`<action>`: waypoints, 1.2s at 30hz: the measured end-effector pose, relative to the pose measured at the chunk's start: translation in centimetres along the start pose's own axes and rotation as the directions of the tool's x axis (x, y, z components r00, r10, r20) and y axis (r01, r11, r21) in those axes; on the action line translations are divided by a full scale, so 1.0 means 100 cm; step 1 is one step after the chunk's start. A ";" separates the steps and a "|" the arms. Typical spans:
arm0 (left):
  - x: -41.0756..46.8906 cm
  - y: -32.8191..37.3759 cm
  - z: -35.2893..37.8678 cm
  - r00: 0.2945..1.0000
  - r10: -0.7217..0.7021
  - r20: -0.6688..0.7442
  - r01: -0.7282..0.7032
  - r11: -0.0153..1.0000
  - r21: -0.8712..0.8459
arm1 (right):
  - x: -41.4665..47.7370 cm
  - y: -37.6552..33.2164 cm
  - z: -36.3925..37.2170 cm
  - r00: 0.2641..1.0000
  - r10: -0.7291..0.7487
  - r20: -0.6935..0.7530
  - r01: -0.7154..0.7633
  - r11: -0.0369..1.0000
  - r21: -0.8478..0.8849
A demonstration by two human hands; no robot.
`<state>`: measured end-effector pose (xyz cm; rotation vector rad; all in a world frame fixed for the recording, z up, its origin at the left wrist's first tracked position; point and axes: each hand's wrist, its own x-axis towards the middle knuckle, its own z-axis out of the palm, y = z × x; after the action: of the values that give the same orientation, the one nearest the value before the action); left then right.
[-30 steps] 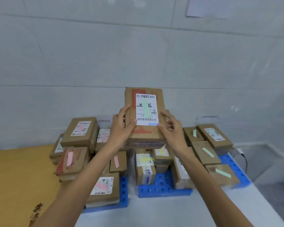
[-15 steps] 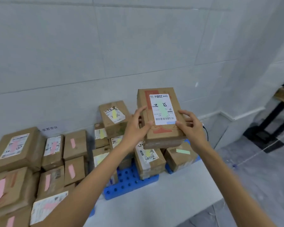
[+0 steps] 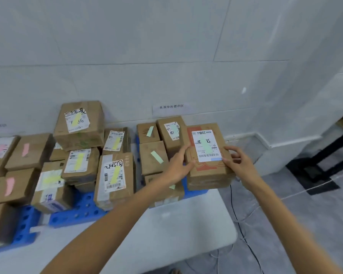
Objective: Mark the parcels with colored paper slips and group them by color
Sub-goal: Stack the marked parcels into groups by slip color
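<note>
I hold a brown parcel (image 3: 207, 169) with a white label and a pale green slip between both hands. My left hand (image 3: 179, 165) grips its left edge and my right hand (image 3: 237, 165) grips its right edge. It sits low at the right end of the green-slip group (image 3: 154, 157), beside those boxes, over a blue pallet (image 3: 196, 192). Parcels with yellow slips (image 3: 113, 175) stand in the middle. Parcels with pink slips (image 3: 25, 150) lie at the left.
All parcels rest on blue perforated pallets (image 3: 75, 214) against a white tiled wall. A paper sign (image 3: 171, 106) is stuck on the wall. A thin cable (image 3: 238, 224) runs down the grey floor at right, near a black metal frame (image 3: 323, 165).
The parcel in my two hands has travelled right and down, from chest height in front of the wall to the right end of the green-slip group. My view has turned right too.
</note>
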<state>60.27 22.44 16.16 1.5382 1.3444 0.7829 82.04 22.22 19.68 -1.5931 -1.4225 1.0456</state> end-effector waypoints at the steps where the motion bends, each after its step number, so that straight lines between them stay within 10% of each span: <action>1: 0.005 -0.003 0.013 1.000 -0.029 0.010 0.029 1.000 0.003 | 0.008 0.011 -0.006 1.000 0.008 0.021 -0.008 1.000 -0.006; 11: 0.038 -0.046 0.059 0.979 -0.203 -0.003 0.194 0.928 0.318 | 0.064 0.103 0.010 0.957 0.154 0.248 -0.152 0.988 -0.030; 16: 0.044 -0.074 0.065 0.963 -0.266 -0.037 0.227 0.733 0.641 | 0.063 0.145 0.023 0.818 0.108 0.566 0.019 0.977 -0.215; 20: 0.039 -0.093 0.058 0.944 -0.326 -0.057 0.263 0.632 0.729 | 0.073 0.151 0.031 0.830 0.137 0.541 0.026 0.959 -0.284; 30: 0.029 -0.106 0.020 0.949 -0.311 0.046 0.241 0.814 0.528 | 0.088 0.123 0.051 0.910 0.155 0.385 0.223 0.599 -0.769; 36: -0.022 -0.090 -0.090 0.987 -0.038 -0.153 0.106 0.878 0.467 | 0.060 0.018 0.139 0.909 -0.292 0.297 0.405 0.785 -0.469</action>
<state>48.19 22.23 11.49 1.8188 1.7850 0.5421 70.29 28.17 12.06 -1.5064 -2.1979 0.6406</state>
